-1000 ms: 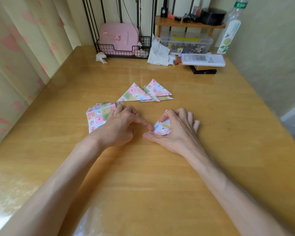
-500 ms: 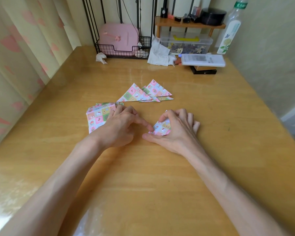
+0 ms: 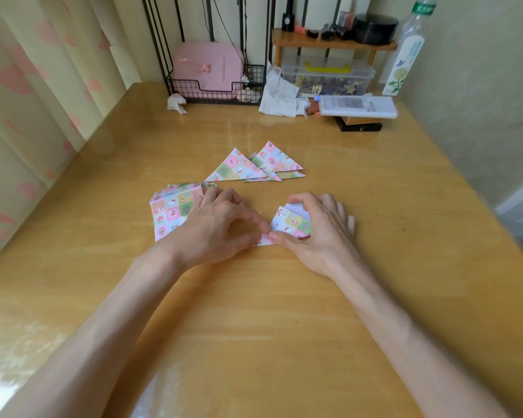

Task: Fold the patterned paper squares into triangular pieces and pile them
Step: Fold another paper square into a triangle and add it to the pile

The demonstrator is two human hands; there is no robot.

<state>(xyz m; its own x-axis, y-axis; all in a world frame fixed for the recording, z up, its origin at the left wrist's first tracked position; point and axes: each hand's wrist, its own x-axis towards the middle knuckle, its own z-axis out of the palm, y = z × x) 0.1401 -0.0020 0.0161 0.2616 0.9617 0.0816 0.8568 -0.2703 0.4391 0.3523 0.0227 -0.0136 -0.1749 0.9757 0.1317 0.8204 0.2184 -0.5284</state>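
Note:
A patterned paper square, partly folded, lies on the wooden table between my hands. My right hand curls over it, with thumb and fingers pinching its edges and its white underside showing at the top. My left hand presses its forefinger on the paper's near-left corner. Under my left hand sits a stack of unfolded patterned squares. Behind them lies a loose pile of folded triangles.
At the table's back stand a black wire rack with a pink case, crumpled tissue, a clear plastic box under a small wooden shelf, a white flat box and a tall bottle. A curtain hangs along the left edge.
My right hand has lifted the paper's far edge, so more pattern and the white underside show. My left forefinger has slid down to the near-left corner.

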